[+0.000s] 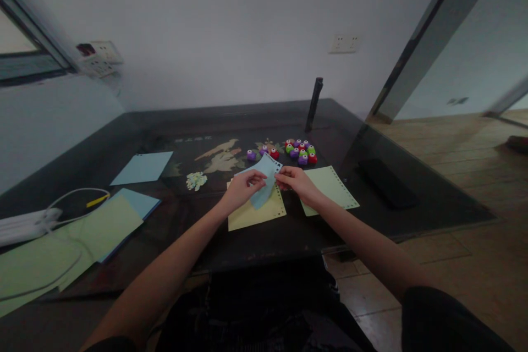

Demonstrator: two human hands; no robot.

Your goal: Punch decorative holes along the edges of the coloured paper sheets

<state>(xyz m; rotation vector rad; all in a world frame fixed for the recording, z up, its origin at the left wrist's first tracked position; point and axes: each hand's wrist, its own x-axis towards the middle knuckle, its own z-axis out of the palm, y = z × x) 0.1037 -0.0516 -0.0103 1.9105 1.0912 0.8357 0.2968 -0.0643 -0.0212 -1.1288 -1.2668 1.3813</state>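
Head view: we hold a small light-blue paper sheet with punched holes along one edge (265, 180) just above the dark glass-topped table (412, 214), near its middle front. Our left hand (243, 186) pinches the sheet's left side between thumb and fingers; our right hand (293, 180) pinches its right edge the same way. Both hands are closed on the paper and sit close together, a short gap between them.

Directly beneath the blue sheet lies a pale yellow paper sheet (256, 213), flat on the table, with a perforated right edge. Just right of it, partly under our right wrist, lies a light-green paper sheet with a hole-punched border (334, 187).

Behind the hands we note a cluster of small round craft punches in purple, green and red (300, 151), two more standing slightly apart to the left. A little heap of pale paper cut-outs (196, 180) lies left of the hands.

Further left: a flat light-blue square sheet (142, 168), then a stack of green and blue sheets (103, 225) at the table's left edge, with a white cable (74, 193) curving over it. A dark upright bar (314, 103) stands at the table's rear. A black flat rectangular object (385, 182) lies to the right.
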